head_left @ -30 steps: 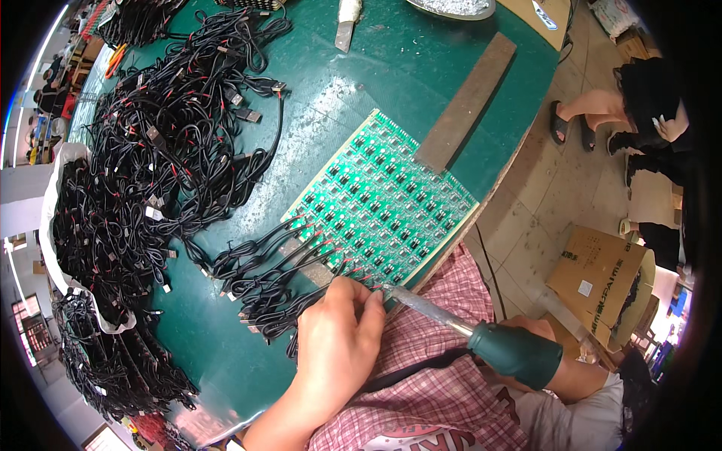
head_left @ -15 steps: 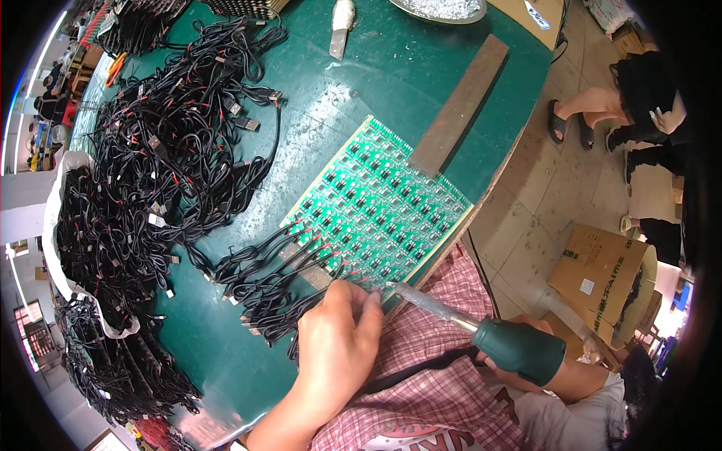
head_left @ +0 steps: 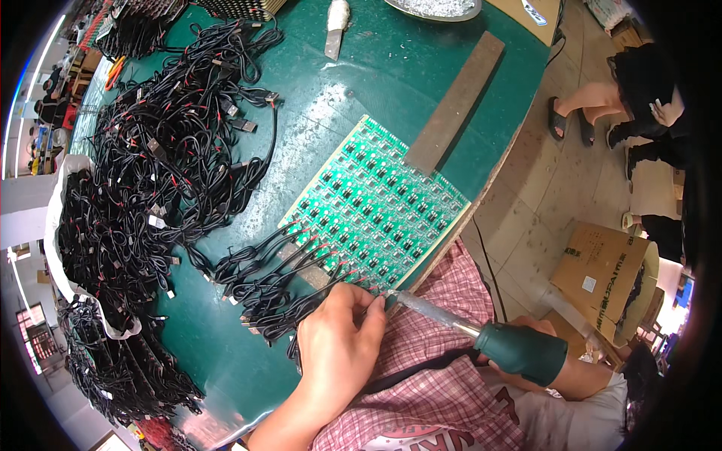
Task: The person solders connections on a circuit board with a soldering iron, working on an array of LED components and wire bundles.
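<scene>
My left hand (head_left: 338, 334) is closed in a pinch at the near corner of a green circuit board panel (head_left: 376, 203), on a thin cable end mostly hidden by the fingers. Black USB cables (head_left: 259, 274) fan out left of it, their red and black wire ends meeting the board's near-left edge. My right hand (head_left: 538, 325), partly hidden, grips the dark green handle of a soldering iron (head_left: 523, 352). The iron's tip points left and reaches the board's near corner, right beside my left fingertips. Whether it touches a wire is too small to tell.
A large tangle of black cables (head_left: 173, 150) covers the table's left side. One flat metal bar (head_left: 455, 105) rests on the board's far-right edge; another bar (head_left: 312, 276) lies under the cables. A scraper (head_left: 335, 34) and a dish (head_left: 440, 9) lie at the back. Cartons (head_left: 602, 278) stand right.
My left fingertips and the iron's tip have shifted slightly toward the board's near corner. The whole view has moved a little; the board and cables look otherwise the same.
</scene>
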